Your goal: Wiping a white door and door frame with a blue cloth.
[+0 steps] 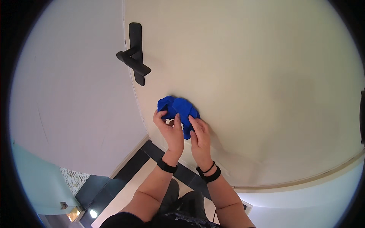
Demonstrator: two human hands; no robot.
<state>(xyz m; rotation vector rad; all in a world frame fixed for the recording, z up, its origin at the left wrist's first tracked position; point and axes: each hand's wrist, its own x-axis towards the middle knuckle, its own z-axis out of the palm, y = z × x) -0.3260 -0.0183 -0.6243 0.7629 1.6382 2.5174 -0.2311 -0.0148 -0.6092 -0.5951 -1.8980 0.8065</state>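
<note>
A crumpled blue cloth (184,108) is bunched between my two hands, in front of a cream door. My left hand (171,131) pinches the cloth's left part, with thumb and fingers curled at its lower edge. On the other side, my right hand (199,136) grips the right part, where a fold hangs down between thumb and fingers. Up and to the left of the cloth, a black door handle (137,60) is fixed to the door, apart from both hands. Some of my fingertips are hidden in the folds.
The cream door (235,76) fills the middle and right. A pale wall (76,76) stands to its left. Below lies a light floor (131,184) with a dark tile border (129,167). A black band is on each of my wrists.
</note>
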